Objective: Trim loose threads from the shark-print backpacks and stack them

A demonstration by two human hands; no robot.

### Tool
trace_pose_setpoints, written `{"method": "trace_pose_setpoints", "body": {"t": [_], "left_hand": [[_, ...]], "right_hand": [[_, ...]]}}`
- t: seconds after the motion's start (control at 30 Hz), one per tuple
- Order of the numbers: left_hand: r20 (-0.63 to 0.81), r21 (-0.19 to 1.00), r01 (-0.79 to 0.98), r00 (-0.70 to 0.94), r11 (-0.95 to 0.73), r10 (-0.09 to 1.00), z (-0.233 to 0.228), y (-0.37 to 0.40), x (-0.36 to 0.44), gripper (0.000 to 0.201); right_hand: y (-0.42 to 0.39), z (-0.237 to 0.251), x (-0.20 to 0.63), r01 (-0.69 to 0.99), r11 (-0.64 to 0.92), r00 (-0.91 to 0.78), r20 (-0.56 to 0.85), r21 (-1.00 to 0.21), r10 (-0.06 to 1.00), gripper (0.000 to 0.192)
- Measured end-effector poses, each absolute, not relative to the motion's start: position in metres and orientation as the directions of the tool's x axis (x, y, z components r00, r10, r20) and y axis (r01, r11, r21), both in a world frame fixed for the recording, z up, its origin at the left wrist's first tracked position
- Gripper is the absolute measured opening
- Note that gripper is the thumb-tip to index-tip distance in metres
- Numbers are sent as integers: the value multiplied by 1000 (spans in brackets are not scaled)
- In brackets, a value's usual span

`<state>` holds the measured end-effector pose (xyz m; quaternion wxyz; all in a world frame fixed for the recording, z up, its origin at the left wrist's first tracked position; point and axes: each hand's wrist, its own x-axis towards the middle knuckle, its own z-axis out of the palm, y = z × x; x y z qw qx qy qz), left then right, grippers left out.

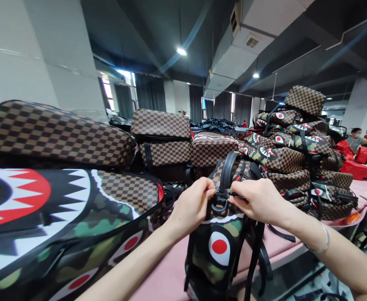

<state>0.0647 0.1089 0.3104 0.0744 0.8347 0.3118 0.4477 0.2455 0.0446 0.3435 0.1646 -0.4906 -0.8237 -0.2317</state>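
An upright backpack with brown checker, camouflage and a shark-mouth print stands at the near edge of a pink table. My left hand pinches the top of the backpack just left of its black carry handle. My right hand, with a bracelet on its wrist, grips the top just right of the handle, by a black ring and strap. Black straps hang down the backpack's right side.
Backpacks of the same print lie stacked at the left, behind and in a tall heap at the right. Red bags lie at the far right, where another person sits. A grey pillar stands behind.
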Motion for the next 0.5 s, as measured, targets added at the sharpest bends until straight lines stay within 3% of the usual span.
{"method": "trace_pose_setpoints", "body": {"t": [0.17,0.33,0.43,0.5], "left_hand": [[693,526,362,342,-769,635,312,112,63,17],[671,739,78,-2,-669,741,308,123,44,15],[606,795,-3,-52,-607,794,284,128,26,49],[536,842,46,23,-537,844,257,128,17,51]], "right_hand": [[47,337,247,875,434,-478,514,212,712,18],[50,330,252,839,533,-334,674,-105,659,15],[42,316,255,787,575,-216,774,-222,595,19],[34,300,254,782,580,-174,813,-229,556,26]]}}
